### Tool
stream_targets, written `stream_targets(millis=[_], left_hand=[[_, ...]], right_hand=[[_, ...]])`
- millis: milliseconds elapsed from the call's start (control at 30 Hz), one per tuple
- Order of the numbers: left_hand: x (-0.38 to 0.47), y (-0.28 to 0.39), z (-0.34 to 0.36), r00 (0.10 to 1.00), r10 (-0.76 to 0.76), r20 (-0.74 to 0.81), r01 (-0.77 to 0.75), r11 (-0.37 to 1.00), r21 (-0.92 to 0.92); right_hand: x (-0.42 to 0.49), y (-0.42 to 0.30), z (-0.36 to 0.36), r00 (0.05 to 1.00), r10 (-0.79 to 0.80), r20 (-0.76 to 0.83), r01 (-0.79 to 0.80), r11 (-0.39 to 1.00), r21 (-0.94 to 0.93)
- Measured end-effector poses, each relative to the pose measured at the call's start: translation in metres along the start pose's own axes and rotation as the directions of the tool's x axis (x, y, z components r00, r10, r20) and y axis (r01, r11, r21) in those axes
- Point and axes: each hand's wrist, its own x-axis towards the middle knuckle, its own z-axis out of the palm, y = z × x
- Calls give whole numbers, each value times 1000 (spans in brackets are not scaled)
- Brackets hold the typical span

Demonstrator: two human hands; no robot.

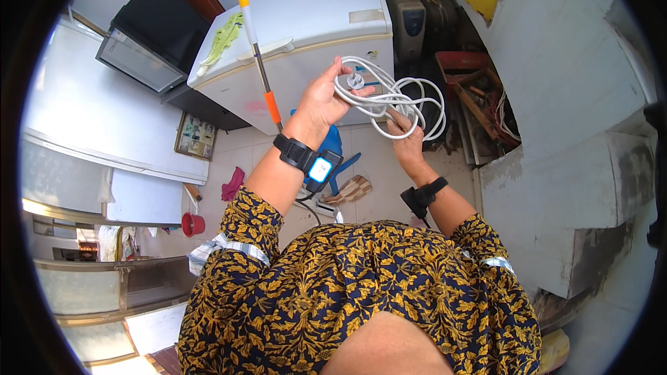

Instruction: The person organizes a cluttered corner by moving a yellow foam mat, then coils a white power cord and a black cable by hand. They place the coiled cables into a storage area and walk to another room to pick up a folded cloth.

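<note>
A white electrical cable hangs in loose coils between my two hands. My left hand grips the left end of the coils, thumb up, and a round plug with metal pins lies by its fingers. Lower and to the right, my right hand holds the coils from below; its fingers are partly hidden behind the loops. Both wrists wear black straps with devices. Behind the cable stands a white chest freezer with a green cloth on its lid.
A pole with an orange grip stands left of my left hand. Beneath my hands are a blue plastic object and a checked cloth on the floor. An oil-filled radiator and a wooden crate of odds and ends stand right.
</note>
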Motion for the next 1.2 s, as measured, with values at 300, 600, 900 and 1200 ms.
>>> stream_targets(millis=[300,600,900,1200], left_hand=[[5,-11,-33,988,-135,77,139,989,-46],[-6,-18,-32,988,-48,146,49,999,-2],[-5,-43,-45,991,-99,-92,96,995,-40],[-36,-84,-37,996,2,89,-42,892,450]], right_hand=[[-10,19,4,989,114,90,-133,961,242],[-9,-3,-14,930,17,367,-52,995,86],[-39,-62,-79,682,-14,731,249,945,-214],[-19,-126,-41,849,71,523,113,944,-311]])
